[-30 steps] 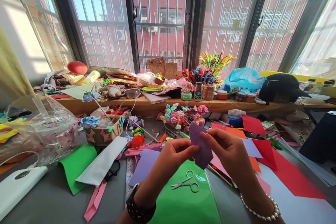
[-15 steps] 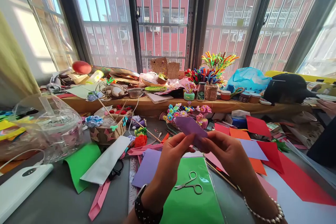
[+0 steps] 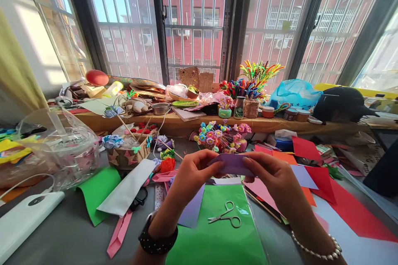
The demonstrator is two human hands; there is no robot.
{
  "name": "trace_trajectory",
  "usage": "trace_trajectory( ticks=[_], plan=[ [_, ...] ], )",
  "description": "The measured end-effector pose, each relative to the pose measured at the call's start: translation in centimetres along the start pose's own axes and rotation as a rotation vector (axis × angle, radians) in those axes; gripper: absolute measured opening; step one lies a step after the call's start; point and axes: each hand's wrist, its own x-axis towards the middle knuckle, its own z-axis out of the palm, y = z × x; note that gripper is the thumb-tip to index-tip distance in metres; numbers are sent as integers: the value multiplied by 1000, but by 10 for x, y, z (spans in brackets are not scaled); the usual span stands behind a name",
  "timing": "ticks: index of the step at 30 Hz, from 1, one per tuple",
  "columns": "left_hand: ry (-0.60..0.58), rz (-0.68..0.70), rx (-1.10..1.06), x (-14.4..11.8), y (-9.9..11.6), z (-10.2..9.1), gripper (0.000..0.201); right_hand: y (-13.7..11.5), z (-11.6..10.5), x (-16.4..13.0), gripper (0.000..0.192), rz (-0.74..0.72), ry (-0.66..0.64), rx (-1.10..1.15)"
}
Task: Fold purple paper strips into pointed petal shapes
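Observation:
A small purple piece of folded paper (image 3: 234, 165) is stretched between both hands above the desk. My left hand (image 3: 199, 169) pinches its left end, thumb in front. Its right end is pinched by my right hand (image 3: 268, 174). Beneath them lies a green sheet in a clear sleeve (image 3: 217, 240), with small metal scissors (image 3: 228, 217) resting on it, blades pointing left. Behind my left wrist, a larger purple sheet (image 3: 193, 211) partly overlaps the green one.
A white folded paper (image 3: 127, 186), a green sheet (image 3: 95, 198) and a folded pink strip (image 3: 120, 234) lie left. Red sheets (image 3: 363, 211) and a wooden stick (image 3: 264, 205) lie right. Behind stand paper flowers (image 3: 222, 134). A white power bank (image 3: 27, 225) sits at far left.
Both hands have spread apart, and the purple paper has turned from a slant to lie level between them. My left wrist has moved left.

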Motion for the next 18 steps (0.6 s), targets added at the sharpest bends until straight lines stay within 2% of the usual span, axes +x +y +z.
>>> trace_trajectory(
  ticks=[4,10,14,18],
  plan=[
    [-28,0,-37,-1,0,2,15,0,1,-1,20,6,-49,94],
    [-124,-24,-101,0,-1,8,18,5,1,-1,17,-9,-113,77],
    [-108,12,-74,0,-3,10,16,5,1,0,16,-19,-115,89],
    [-50,110,10,-1,-3,9,16,4,-1,2,21,3,-87,104]
  ],
)
